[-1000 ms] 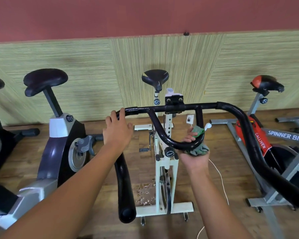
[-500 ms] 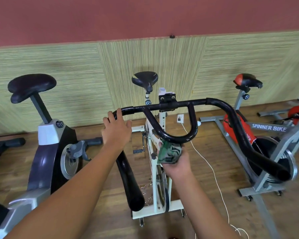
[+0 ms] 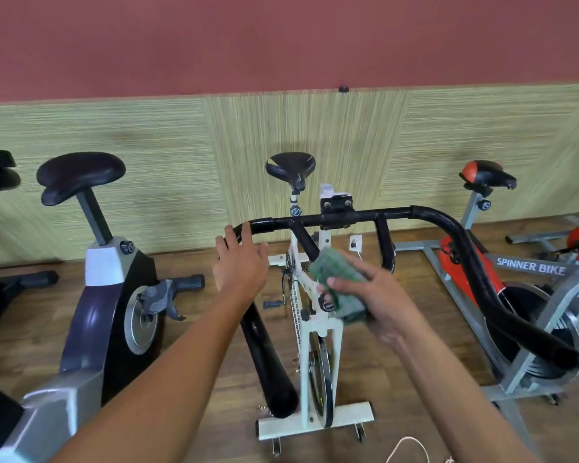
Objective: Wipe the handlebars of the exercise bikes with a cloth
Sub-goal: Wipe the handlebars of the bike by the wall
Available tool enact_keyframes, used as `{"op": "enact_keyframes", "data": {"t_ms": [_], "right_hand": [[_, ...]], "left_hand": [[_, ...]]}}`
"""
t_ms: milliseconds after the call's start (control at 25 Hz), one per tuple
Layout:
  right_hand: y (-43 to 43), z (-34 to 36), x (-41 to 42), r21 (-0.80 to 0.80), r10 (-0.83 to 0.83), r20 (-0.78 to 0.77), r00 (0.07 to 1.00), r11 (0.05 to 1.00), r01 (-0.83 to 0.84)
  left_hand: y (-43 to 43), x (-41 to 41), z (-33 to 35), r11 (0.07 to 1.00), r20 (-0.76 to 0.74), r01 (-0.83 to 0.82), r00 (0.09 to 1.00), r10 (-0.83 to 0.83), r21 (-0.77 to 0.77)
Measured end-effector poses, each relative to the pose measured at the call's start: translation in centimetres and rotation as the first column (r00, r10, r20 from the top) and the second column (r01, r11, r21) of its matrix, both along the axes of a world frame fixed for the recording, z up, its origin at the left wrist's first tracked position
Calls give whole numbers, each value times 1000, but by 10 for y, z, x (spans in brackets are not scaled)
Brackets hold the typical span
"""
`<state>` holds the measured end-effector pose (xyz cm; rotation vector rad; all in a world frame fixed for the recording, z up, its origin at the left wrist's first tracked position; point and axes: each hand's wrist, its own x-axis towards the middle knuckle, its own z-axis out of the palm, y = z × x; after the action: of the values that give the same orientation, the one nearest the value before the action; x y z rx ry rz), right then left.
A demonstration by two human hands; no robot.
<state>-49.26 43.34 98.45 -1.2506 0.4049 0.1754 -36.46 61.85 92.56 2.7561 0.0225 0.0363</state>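
Head view: looking down on a row of exercise bikes that stand on a wood floor (image 3: 398,379) before a wall (image 3: 147,162), straw-coloured weave below and dull red paint above.
Dark bike (image 3: 91,315): on the left, purple-black body with a grey front end and a wide black seat.
Grey bike (image 3: 528,267): on the right, with a red housing and "SPINNER BIKE" lettered on its frame.
White bike (image 3: 345,421): in the centre, front end toward the camera, with a black saddle (image 3: 290,165) at the far end.
Handlebars (image 3: 455,235): black, on the white bike. A crossbar carries two long horns sweeping toward the camera and a smaller loop hanging in the middle.
Left hand (image 3: 239,262): rests on the left bend of the crossbar, fingers fairly straight over the top of the bar and thumb out to the side. The grip is loose, clasping nothing.
Right hand (image 3: 378,302): in front of the lower part of the middle loop, its grip closed on the cloth.
Cloth (image 3: 341,289): green, folded into a pad, its upper edge at the left limb of the loop. The loop's bottom is hidden behind it — whether it presses there cannot be told.
Cord (image 3: 411,446): white, on the floor at the bottom edge.
Socket (image 3: 355,243): white, low on the wall beyond the handlebars.
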Motion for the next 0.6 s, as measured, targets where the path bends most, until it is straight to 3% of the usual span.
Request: {"op": "enact_keyframes", "data": {"t_ms": [80,160,200,280,320,440,520,600], "right_hand": [[-16,8,29,-433,-22,119,993,898,72],[-25,3,59,-700,101,42,994,713,-43],[-23,-1,73,-718,193,-91,977,667,-199],[-11,-16,102,-562,281,-277,919,728,-393],[-7,-25,118,-490,279,-268,922,785,-380],[-7,-61,161,-442,273,-178,946,836,-324],[-13,-54,149,-462,275,-197,941,821,-336],[-25,-34,121,-562,333,-225,916,723,-401]], "left_hand": [[0,-1,0,1000,18,-4,1000,4,-19],[0,0,1,999,43,-7,999,8,-31],[0,1,1,999,50,-16,999,18,-46],[-1,3,1,997,41,-32,999,35,-64],[-2,5,2,997,31,-37,999,39,-65],[-1,5,2,997,25,-44,999,45,-59],[0,5,0,998,32,-41,999,43,-50],[0,5,-2,998,30,-45,998,46,-31]]}}
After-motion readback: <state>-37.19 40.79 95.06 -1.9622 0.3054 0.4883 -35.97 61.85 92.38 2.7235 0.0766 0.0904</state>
